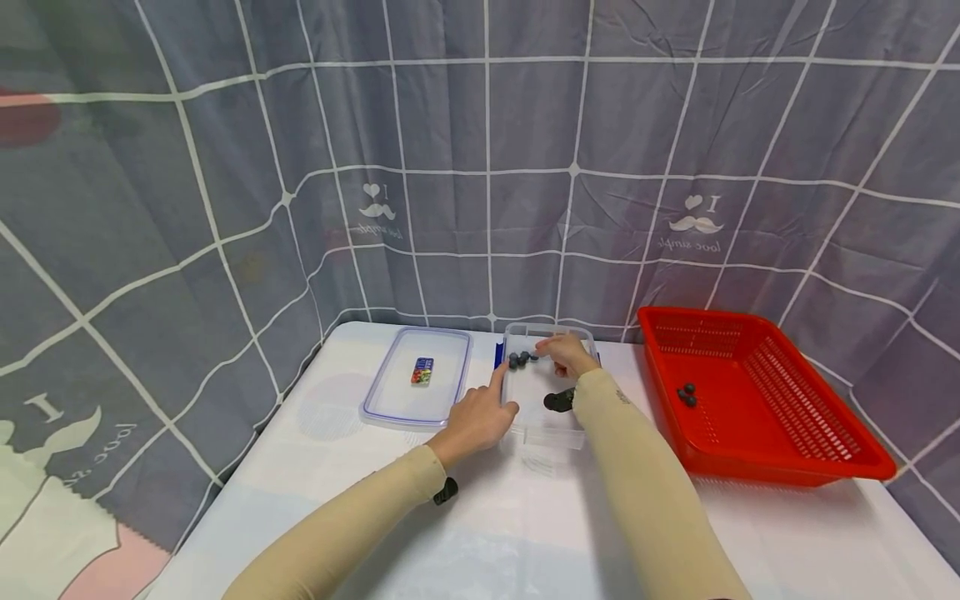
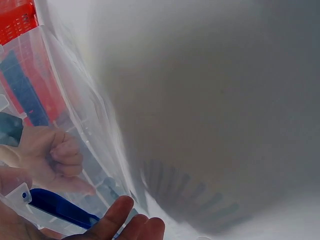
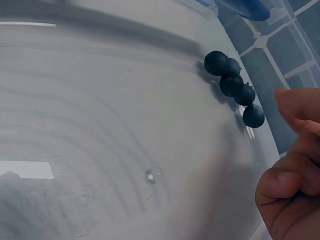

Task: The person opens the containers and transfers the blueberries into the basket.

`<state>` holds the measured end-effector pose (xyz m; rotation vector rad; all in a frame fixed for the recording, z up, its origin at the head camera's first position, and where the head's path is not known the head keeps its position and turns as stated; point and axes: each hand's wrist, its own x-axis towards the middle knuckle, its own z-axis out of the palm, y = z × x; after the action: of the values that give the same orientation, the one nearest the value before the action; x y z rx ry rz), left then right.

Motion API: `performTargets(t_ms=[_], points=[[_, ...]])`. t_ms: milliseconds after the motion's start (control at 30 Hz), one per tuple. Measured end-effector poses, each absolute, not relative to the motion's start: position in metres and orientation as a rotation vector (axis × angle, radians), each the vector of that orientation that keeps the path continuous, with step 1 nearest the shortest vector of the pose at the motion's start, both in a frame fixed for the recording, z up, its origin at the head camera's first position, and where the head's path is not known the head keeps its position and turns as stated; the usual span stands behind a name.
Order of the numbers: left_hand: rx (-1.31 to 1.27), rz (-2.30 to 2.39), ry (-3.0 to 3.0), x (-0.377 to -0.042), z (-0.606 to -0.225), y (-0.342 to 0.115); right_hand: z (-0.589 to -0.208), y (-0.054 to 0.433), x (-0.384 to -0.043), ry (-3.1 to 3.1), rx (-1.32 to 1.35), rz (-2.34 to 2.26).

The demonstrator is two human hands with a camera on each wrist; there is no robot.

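Note:
A clear plastic box [image 1: 530, 398] with blue side clips [image 2: 62, 207] stands on the table. Several blueberries [image 3: 231, 85] lie in a row along its far end. My right hand [image 1: 567, 356] reaches into the box, its index finger straight towards the berries and the others curled. In the right wrist view a gap separates that fingertip from the berries. My left hand [image 1: 480, 417] is at the box's left wall, index finger pointing forward near the leftmost berry. The left wrist view shows some of its fingertips [image 2: 120, 207] outside the wall beside the clip; neither hand visibly holds anything.
A clear lid [image 1: 386, 396] with a purple-blue rim and a colourful label [image 1: 422, 372] lies left of the box. On the right stands a red plastic basket [image 1: 757, 467] with a few blueberries [image 1: 687, 394] in it. A grey gridded curtain [image 1: 525, 208] hangs behind the table.

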<state>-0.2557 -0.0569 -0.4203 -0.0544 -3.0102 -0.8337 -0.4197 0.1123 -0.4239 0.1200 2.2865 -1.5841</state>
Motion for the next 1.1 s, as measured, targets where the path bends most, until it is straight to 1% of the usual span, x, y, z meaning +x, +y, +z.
performTargets(t_ms=[300, 567, 1100], points=[[-0.064, -0.834, -2.996, -0.256, -0.421, -0.056, -0.432, 0.109, -0.415, 2.329, 0.200, -1.590], [-0.074, -0.838, -2.989, -0.258, -0.424, -0.057, -0.438, 0.107, -0.418, 2.290, 0.267, -1.635], [-0.081, -0.843, -2.985, -0.255, -0.420, -0.057, -0.442, 0.105, -0.411, 2.319, 0.302, -1.729]])
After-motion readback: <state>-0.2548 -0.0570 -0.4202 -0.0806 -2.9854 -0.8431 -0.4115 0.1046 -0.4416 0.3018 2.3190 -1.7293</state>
